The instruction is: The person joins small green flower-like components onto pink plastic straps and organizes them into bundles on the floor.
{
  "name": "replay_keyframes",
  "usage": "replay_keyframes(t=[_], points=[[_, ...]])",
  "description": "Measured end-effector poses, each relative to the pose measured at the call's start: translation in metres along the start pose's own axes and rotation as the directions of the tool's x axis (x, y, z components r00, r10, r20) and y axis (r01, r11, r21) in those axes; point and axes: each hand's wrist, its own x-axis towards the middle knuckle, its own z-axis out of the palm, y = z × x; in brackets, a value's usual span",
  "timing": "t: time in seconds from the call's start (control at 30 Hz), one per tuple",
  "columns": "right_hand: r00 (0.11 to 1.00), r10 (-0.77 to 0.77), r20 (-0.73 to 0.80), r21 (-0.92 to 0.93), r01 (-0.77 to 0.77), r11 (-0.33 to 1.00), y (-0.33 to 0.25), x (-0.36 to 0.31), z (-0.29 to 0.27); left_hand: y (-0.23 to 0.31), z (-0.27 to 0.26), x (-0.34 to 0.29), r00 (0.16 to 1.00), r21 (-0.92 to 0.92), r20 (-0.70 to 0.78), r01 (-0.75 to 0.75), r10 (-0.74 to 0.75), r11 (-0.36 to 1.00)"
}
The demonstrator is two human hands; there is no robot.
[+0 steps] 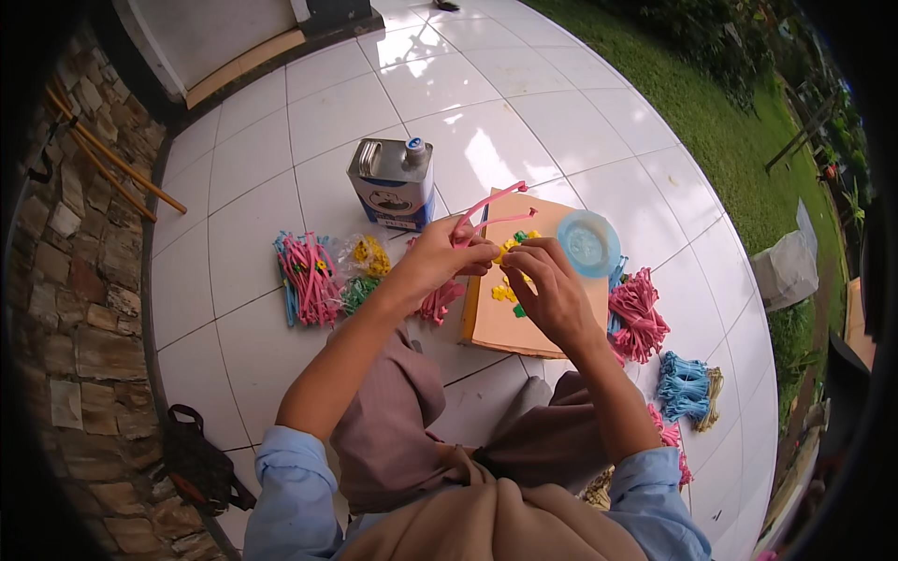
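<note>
My left hand (443,258) is closed round a pink cord (488,200), whose two ends stick out above the fingers to the right. Its fingertips meet those of my right hand (552,292), which pinches a small yellow piece (499,254) against them. Just how the piece sits on the cord is hidden by the fingers. Both hands are over a peach-coloured board (572,313) on a box. Small yellow pieces (504,294) and green pieces (520,310) are scattered on it, beside a translucent blue round dish (587,243).
A metal can (393,187) stands beyond my left hand. To the left lie a pink cord bundle (307,279), a bag of yellow pieces (370,254) and green pieces (356,294). Pink (638,316) and blue bundles (684,387) lie at right. A dark bag (202,463) rests by the stone wall.
</note>
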Motion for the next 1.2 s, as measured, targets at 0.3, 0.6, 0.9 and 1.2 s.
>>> replay_keyframes(t=[0.3,0.6,0.9,1.2], points=[[0.756,0.62,-0.211,0.561,-0.425,0.71,0.006,0.019,-0.029,0.007,0.014,-0.006,0.941,0.309,-0.118,-0.269,0.318,0.912],[0.561,0.81,0.172,0.784,-0.576,0.232,0.0,0.029,-0.026,0.009,0.022,-0.015,0.925,0.481,-0.052,-0.307,0.377,0.821],[0.575,0.8,0.17,0.761,-0.592,0.264,0.001,0.03,-0.023,0.007,0.024,-0.013,0.907,0.475,-0.042,-0.352,0.42,0.806],[0.64,0.751,0.162,0.577,-0.679,0.454,0.008,0.032,-0.039,0.012,0.024,-0.016,0.91,0.501,0.018,-0.366,0.414,0.784]])
